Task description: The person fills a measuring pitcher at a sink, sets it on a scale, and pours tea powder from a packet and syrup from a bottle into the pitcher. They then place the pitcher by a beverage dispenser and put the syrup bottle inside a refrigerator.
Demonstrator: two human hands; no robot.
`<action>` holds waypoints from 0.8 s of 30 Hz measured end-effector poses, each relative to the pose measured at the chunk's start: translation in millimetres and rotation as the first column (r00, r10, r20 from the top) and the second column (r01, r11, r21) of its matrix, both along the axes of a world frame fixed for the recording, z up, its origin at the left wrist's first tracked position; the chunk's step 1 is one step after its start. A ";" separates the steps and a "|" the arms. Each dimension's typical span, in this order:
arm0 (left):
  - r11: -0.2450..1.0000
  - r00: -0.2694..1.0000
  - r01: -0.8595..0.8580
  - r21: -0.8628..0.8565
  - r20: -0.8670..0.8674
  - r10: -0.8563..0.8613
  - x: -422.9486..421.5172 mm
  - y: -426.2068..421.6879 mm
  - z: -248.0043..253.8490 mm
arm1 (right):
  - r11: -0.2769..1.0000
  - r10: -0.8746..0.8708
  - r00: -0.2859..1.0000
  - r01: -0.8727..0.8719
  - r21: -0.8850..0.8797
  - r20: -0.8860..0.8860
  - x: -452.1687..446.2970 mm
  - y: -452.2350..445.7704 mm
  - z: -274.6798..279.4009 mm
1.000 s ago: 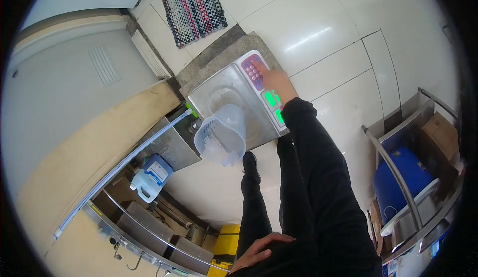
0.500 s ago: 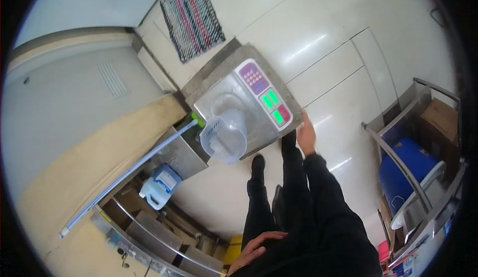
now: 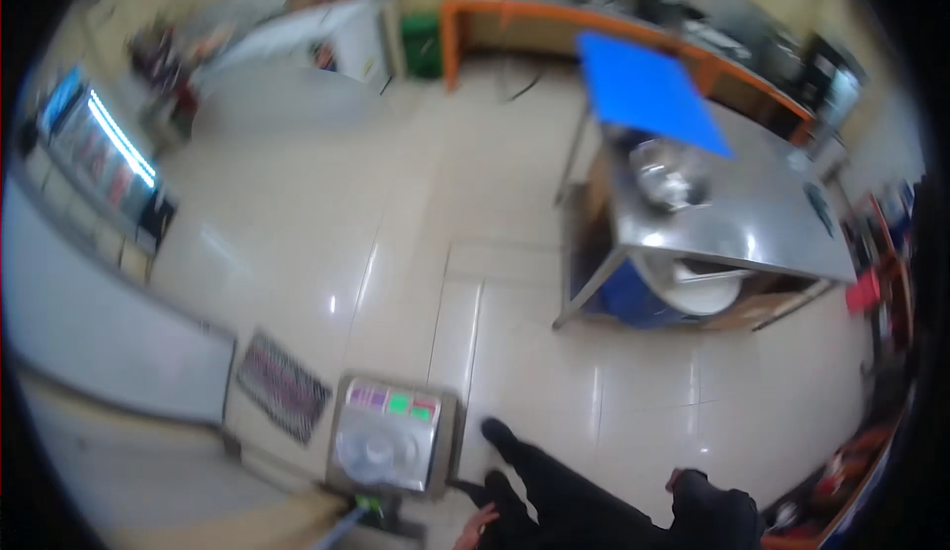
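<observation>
My left hand (image 3: 477, 527) hangs low beside my dark trouser leg, its fingers loosely stretched and nothing visible in them. On the other side, my right hand (image 3: 679, 478) shows only in part below a black sleeve; blur hides its fingers. Left of my feet stands a digital scale (image 3: 408, 451) with green-lit displays and a metal pan. A pale, translucent jug (image 3: 364, 453) appears to rest on the pan, though it is smeared. Neither hand touches the scale.
A steel table (image 3: 762, 224) at right carries a blue board (image 3: 648, 90) and a shiny metal bowl (image 3: 673, 176); a blue drum (image 3: 633, 293) is beneath. A striped mat (image 3: 284, 382) lies near the scale. A lit drinks fridge (image 3: 109, 154) stands far left.
My view has swung up and toward the room, bringing the steel table and fridge into sight. My right hand has left the scale's edge. The scale now appears lower and smaller.
</observation>
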State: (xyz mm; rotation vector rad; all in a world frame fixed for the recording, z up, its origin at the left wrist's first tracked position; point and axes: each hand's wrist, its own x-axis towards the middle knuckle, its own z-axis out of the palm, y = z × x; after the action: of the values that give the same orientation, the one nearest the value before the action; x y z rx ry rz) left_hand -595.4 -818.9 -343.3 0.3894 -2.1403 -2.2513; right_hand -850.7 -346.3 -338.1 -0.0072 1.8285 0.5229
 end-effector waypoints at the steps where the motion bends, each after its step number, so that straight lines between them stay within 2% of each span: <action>1: 0.996 0.991 0.087 0.029 0.097 -0.089 -28.3 2.8 23.0 | 0.994 -0.026 1.000 0.027 -0.108 0.009 34.9 18.5 -10.2; 2: 0.984 0.966 0.167 0.055 0.193 -0.174 -60.6 11.4 60.6 | 0.977 -0.040 0.999 0.042 -0.209 0.011 67.7 34.1 -18.8; 4: 0.944 0.909 0.328 0.049 0.257 -0.329 -110.6 40.6 100.6 | 0.934 -0.103 0.995 0.090 -0.347 -0.017 117.7 58.4 -30.2; 7: 0.820 0.782 0.572 0.024 0.286 -0.554 -172.7 103.7 133.6 | 0.858 -0.390 0.921 0.359 -0.367 -0.012 154.6 90.5 -20.1; 11: 0.552 0.526 0.834 -0.008 0.312 -0.791 -242.5 220.0 157.3 | 0.658 -0.719 0.692 0.652 -0.377 -0.058 193.1 157.7 -18.3; 14: 0.307 0.301 0.951 -0.033 0.324 -0.897 -285.0 326.9 165.2 | 0.493 -0.860 0.502 0.772 -0.402 -0.090 212.7 221.1 -39.2; 19: -0.162 -0.129 0.985 -0.060 0.372 -0.919 -330.6 493.2 191.8 | 0.325 -0.946 0.254 0.778 -0.538 -0.203 187.2 317.5 -81.8; 21: -0.299 -0.242 0.951 -0.085 0.397 -0.885 -347.4 546.1 197.4 | 0.247 -0.966 0.138 0.749 -0.615 -0.219 147.7 355.8 -54.1; 23: -0.318 -0.212 0.933 -0.168 0.459 -0.863 -369.3 588.2 200.7 | 0.219 -0.965 0.038 0.663 -0.716 -0.261 93.0 404.6 -34.4; 24: -0.263 -0.102 0.923 -0.280 0.481 -0.871 -388.0 601.3 184.0 | 0.225 -0.958 -0.009 0.595 -0.772 -0.287 67.4 427.4 -29.6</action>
State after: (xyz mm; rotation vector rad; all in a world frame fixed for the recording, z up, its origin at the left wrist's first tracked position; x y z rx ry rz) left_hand -983.4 -217.6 -159.4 -1.9964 -3.5568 -1.1831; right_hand -783.4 81.1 -367.7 1.1613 2.2703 -1.0103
